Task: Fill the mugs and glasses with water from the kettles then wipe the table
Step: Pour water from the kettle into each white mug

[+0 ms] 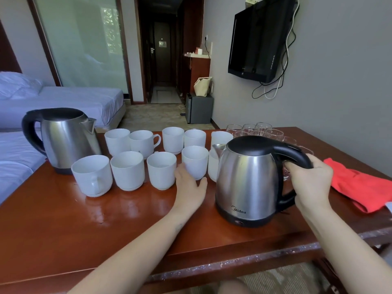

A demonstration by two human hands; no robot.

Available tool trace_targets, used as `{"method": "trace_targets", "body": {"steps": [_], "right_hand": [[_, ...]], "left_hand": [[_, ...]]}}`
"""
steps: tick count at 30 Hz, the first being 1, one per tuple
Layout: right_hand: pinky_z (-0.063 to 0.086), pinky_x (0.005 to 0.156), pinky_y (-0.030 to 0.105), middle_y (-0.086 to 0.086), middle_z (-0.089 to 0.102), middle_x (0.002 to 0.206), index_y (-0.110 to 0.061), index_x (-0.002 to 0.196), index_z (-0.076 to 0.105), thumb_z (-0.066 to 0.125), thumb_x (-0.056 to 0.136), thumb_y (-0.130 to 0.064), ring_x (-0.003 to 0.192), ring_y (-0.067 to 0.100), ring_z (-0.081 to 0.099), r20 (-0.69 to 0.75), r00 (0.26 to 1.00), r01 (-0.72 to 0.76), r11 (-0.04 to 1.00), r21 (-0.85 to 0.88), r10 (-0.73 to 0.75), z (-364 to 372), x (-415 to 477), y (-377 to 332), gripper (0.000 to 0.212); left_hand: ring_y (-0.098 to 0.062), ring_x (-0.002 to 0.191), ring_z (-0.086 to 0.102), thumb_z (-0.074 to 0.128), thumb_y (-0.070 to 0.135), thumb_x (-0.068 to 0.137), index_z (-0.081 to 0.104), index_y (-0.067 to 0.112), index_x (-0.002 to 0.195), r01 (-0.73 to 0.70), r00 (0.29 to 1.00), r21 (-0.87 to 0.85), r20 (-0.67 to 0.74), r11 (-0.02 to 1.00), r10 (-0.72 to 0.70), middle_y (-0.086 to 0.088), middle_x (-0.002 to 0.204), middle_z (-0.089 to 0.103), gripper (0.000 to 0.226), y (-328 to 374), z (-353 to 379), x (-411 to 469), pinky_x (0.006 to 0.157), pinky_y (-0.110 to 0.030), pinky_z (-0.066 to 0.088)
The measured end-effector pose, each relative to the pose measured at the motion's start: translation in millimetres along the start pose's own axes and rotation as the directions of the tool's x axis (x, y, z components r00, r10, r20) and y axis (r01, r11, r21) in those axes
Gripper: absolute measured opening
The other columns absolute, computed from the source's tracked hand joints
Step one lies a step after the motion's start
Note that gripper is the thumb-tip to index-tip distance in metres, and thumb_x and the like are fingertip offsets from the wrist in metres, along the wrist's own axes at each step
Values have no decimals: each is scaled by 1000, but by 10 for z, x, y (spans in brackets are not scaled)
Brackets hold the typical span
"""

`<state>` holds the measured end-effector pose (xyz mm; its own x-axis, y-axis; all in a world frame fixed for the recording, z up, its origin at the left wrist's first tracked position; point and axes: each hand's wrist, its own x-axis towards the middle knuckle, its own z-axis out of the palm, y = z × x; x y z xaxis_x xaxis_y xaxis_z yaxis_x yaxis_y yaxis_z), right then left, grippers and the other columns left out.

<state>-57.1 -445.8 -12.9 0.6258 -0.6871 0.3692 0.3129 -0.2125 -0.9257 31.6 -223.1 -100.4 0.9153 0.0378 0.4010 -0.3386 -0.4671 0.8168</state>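
We see a wooden table [63, 230] carrying everything. Largest on it are two steel kettles. The left kettle [67, 139] stands untouched at the table's left edge. The right kettle [246, 179] stands right of the middle, nearer the front edge, its spout turned toward the mugs.

A red cloth [360, 187] lies crumpled at the right edge. The right hand [311, 181] is wrapped round the right kettle's black handle, fingers curled under it. The left hand [191, 187] lies low on the table, fingers relaxed and spread, gripping nothing, its fingertips at the foot of the nearest mug [195, 161].

The white mugs [127, 170] stand in two tight rows across the middle. We cannot tell whether any holds water. The glasses [263, 129] cluster at the far right corner, partly hidden behind the right kettle.

We judge crowding to be the main risk. One mug sits right against the spout side, so a swinging lift could knock it over. A glass stands just behind the gripping fingers and could be clipped. A fast pour into such packed mugs could also slop onto the glossy top.
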Motion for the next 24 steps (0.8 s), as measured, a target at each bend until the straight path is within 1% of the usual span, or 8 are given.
{"method": "trace_targets", "body": {"steps": [2,4,6,10,13,17,20,24], "right_hand": [[31,47,18,-13,48,47,-20,66,60,63,76,11,50,4,36,4,1000,6,1000,6,-6,-31,14,19,33],[29,45,17,-14,45,45,-20,65,59,61,76,12,48,3,34,7,1000,12,1000,11,-12,-47,29,36,34],[29,46,18,-15,45,46,-19,66,60,61,76,12,49,3,34,6,1000,12,1000,16,-12,-54,47,65,33],[30,46,17,-14,47,48,-18,68,61,61,76,12,51,3,35,17,1000,16,1000,21,-17,-70,71,98,32],[31,47,18,-11,46,50,-17,67,61,62,76,13,52,4,35,16,1000,17,999,40,-18,-70,76,106,32],[33,47,17,-10,50,54,-16,70,63,63,76,13,53,4,38,27,999,19,999,40,-20,-82,63,105,29],[35,50,17,-1,52,63,-11,77,66,63,76,14,58,6,41,41,999,27,998,59,-30,-142,26,115,25],[35,56,25,-5,49,60,-2,76,64,63,77,13,60,9,40,64,997,28,995,100,-35,-240,-59,157,15]], "left_hand": [[-15,114,47,72,22,80,45,4,127,39,999,-48,-19,998,-40,-9,122,49,57,-23,36,107,102,-36,44],[-20,122,51,76,38,69,41,7,133,122,991,-103,-37,987,-126,-7,131,51,80,-91,91,271,106,-42,45],[-21,127,48,79,40,64,37,5,137,163,986,-99,-31,982,-166,-8,138,48,91,-73,98,366,109,-40,41],[-21,124,47,84,20,73,38,3,133,143,988,-74,-49,987,-147,-10,134,48,78,-50,129,414,98,-23,33],[-25,119,53,84,22,73,45,3,127,86,992,-21,-95,996,-87,-12,128,53,68,-54,120,373,94,-22,37],[-23,117,54,85,23,71,47,6,126,66,993,-58,-97,996,-71,-7,125,53,69,12,36,208,91,-24,40],[-17,113,54,85,28,70,46,17,122,46,998,-82,-46,996,-50,1,122,52,66,52,-83,1,86,-24,39],[-9,107,51,86,32,71,38,29,117,45,998,-66,38,997,-43,9,120,53,68,56,-355,-258,86,-24,41]]}}
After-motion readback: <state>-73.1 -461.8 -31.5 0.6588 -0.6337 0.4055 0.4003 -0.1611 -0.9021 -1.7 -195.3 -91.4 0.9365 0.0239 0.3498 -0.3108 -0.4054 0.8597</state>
